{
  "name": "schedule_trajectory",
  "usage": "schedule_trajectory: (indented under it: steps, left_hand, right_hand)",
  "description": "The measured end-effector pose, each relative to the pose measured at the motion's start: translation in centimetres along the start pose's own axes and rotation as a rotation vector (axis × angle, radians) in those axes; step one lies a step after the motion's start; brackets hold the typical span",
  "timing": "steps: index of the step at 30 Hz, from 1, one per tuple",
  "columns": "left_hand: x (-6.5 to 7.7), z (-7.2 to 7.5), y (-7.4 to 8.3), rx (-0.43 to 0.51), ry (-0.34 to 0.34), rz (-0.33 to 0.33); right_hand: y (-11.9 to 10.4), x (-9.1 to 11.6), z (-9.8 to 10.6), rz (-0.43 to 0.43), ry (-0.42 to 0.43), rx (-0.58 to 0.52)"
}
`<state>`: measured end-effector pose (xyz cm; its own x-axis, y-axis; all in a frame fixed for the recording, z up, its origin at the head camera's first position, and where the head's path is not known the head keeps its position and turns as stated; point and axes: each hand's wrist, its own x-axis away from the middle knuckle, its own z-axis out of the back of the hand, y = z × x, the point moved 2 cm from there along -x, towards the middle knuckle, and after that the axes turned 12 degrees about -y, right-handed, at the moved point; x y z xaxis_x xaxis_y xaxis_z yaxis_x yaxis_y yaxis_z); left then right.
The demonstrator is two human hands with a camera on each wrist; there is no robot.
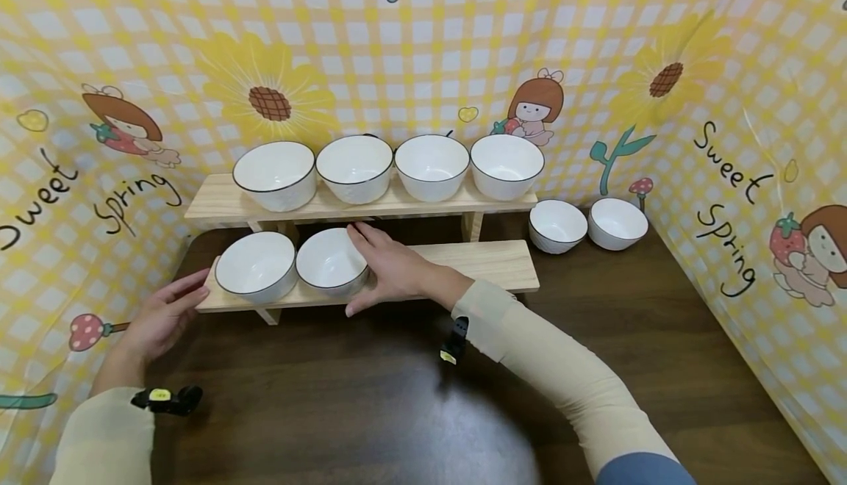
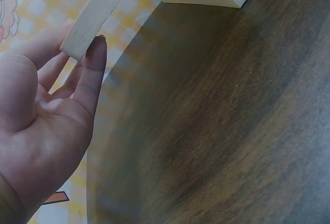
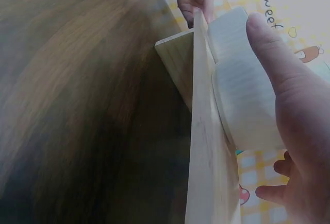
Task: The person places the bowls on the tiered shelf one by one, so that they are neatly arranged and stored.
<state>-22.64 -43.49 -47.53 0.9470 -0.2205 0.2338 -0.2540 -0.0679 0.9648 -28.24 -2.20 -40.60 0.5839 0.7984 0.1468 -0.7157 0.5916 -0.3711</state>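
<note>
Two white bowls with dark rims stand side by side on the lower board of a two-tier wooden shelf (image 1: pixel 486 259). My left hand (image 1: pixel 162 320) pinches the left end of this board, which the left wrist view shows between the thumb and fingers (image 2: pixel 94 74). Against the right side of the second bowl (image 1: pixel 331 261) rests my right hand (image 1: pixel 397 268), fingers extended toward its back and the thumb spread toward the front. In the right wrist view the thumb (image 3: pixel 273 49) is straight beside that bowl's wall. The first bowl (image 1: pixel 256 266) is left of it, close to the left hand.
Several larger-looking white bowls, one of them a bowl (image 1: pixel 274 175) at the left end, line the upper board (image 1: pixel 212 195). Two more, a patterned bowl (image 1: pixel 558 226) and a plain bowl (image 1: pixel 617 223), stand on the dark wooden table (image 1: pixel 370 382) at right. Checked cloth (image 1: pixel 410 51) surrounds it.
</note>
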Motion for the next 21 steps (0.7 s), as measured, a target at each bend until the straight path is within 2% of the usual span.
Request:
schedule_trajectory:
  steps: [11, 21]
  left_hand:
    - [0.0, 0.0, 0.0, -0.003, -0.007, -0.009]
    - [0.0, 0.1, 0.0, 0.012, -0.016, -0.039]
  right_hand:
    - [1.2, 3.8, -0.2, 0.018, -0.044, 0.127]
    - [2.9, 8.4, 0.2, -0.002, -0.065, 0.171]
